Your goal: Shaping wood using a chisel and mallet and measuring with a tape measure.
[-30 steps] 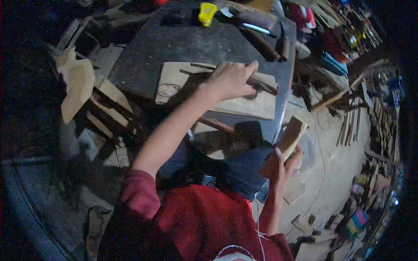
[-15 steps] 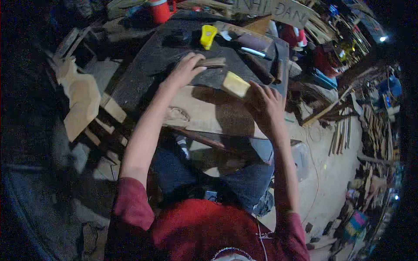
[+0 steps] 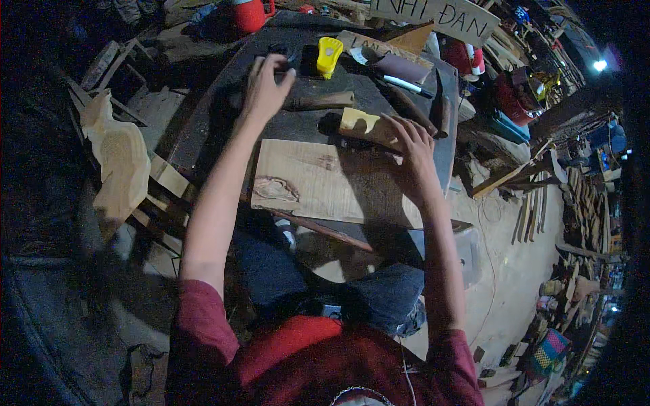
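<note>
My left hand (image 3: 269, 88) is over the far left of the dark table, fingers curved and thumb apart, with nothing visible in it. Just beyond its fingertips lies a small black object (image 3: 278, 51), too dark to name. A stick-like piece of wood (image 3: 319, 101) lies to the right of that hand. My right hand (image 3: 416, 143) has its fingers bent over the right end of a pale yellow wooden block (image 3: 364, 126). Closest to me on the table is a flat wooden board (image 3: 311, 172) with a knot at its left end, partly in my arm's shadow.
A yellow tool (image 3: 329, 57) stands at the back. Right of it are a roll of brown sandpaper (image 3: 403, 69), a white marker (image 3: 405, 85) and dark wooden-handled tools (image 3: 412, 111). A lettered board (image 3: 437, 20) leans behind. Wood pieces (image 3: 122, 145) crowd the left side.
My left hand has left the stick-like wood and moved away from me and slightly left. The yellow block has turned and shifted a little left under my right hand's fingers.
</note>
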### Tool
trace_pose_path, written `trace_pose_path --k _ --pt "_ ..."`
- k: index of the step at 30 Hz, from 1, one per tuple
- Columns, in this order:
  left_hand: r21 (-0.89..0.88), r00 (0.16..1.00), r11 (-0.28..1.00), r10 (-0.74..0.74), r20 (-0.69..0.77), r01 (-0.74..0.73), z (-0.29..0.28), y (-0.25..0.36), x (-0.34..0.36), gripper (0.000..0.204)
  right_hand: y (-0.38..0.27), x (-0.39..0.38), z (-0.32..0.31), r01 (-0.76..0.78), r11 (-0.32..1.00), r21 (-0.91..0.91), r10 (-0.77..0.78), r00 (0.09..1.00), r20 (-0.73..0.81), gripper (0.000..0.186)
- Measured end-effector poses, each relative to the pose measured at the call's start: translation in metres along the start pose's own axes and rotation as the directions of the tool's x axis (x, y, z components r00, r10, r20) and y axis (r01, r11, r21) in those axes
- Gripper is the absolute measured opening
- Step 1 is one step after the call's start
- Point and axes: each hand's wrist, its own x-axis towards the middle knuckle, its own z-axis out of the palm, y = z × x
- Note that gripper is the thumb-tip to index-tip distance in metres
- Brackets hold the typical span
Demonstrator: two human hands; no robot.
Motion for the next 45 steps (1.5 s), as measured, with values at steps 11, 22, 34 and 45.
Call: trace_pose_path --k 11,22,34,45 --pt "0.307 0.864 0.849 -0.486 0.131 0.431 0.054 -0.039 0.059 0.109 -0.022 0.004 -0.006 -0.04 0.967 0.253 0.053 0.998 -0.045 0.048" --pt "0.032 0.965 0.973 -0.22 -0.142 0.227 0.037 0.027 0.013 0.072 -0.056 0.09 0.069 -0.105 0.281 0.954 0.209 0.977 0.046 0.04" --pt "-0.699 0.926 0.614 -0.167 0.338 0.366 -0.062 0.178 -0.153 0.064 -0.078 -0.03 -0.026 -0.181 0.245 0.953 0.309 0.946 0.1 0.059" --pt "-0.467 0.758 0.612 -0.392 0.521 0.638 -0.08 0.205 -0.175 0.024 -0.066 -0.093 -0.067 -0.158 0.676 0.72 0.062 0.986 0.158 0.061"
